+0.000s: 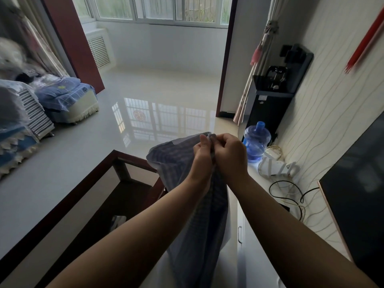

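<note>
A blue-grey striped cloth [172, 159] hangs in the air in front of me, its length falling down between my forearms. My left hand [202, 156] and my right hand [229, 154] are pressed close together at its top edge, both with fingers curled, pinching the fabric. A folded corner of the cloth sticks out to the left of my left hand. The lower part of the cloth drops out of view at the bottom.
A dark wooden glass-topped table [87, 196] stands below left. A blue water bottle [256, 140] and a black water dispenser [274, 96] are at the right wall, with cables [288, 190] on a white counter. A covered sofa [66, 100] lies left. Glossy floor stretches ahead.
</note>
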